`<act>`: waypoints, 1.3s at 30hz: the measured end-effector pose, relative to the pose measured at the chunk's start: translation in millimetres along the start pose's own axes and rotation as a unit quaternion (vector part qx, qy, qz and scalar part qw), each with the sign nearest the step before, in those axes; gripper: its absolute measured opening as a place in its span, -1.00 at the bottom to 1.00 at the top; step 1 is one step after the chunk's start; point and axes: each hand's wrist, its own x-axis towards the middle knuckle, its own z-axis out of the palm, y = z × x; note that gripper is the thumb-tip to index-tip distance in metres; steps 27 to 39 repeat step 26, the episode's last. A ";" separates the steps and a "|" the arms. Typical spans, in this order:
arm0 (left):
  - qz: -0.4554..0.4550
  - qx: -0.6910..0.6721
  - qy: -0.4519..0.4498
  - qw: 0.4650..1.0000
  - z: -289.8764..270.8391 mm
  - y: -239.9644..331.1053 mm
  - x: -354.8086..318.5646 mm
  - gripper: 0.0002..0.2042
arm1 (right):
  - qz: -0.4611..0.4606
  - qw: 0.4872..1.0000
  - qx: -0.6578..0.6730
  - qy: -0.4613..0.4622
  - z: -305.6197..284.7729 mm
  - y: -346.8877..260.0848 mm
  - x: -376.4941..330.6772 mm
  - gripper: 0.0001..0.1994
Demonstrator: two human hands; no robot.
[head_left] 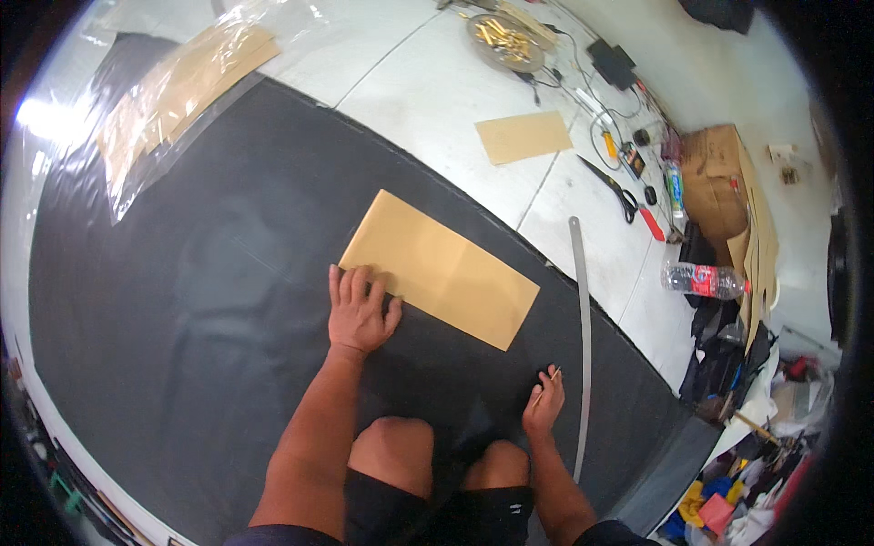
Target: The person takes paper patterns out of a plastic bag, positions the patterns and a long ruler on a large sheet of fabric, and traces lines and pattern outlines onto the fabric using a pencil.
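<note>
A tan rectangular sheet of card [446, 268] lies flat and slantwise on a large black sheet of material [264, 364]. My left hand [361, 309] rests with its fingers spread at the card's lower left edge, fingertips touching the border. To the right and nearer to me, apart from the card, my right hand [544, 400] is closed around a thin, pen-like stick [548, 386]; its exact kind is too small to make out. A long metal ruler [582, 318] lies just right of that hand, across the black sheet's edge.
On the white tiles are a smaller tan card [523, 137], scissors [614, 191], a red-handled cutter [652, 224] and a bowl of brass-coloured pieces [503, 42]. A plastic bottle [706, 280] lies near a cardboard box [715, 173]. Plastic-wrapped card [182, 91] sits at far left.
</note>
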 end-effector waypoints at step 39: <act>0.139 0.000 -0.040 0.989 67.7 -9.3 -22.3 -0.43 | 0.020 0.995 -0.011 -0.094 -6.1 -0.1 -10.2 -0.54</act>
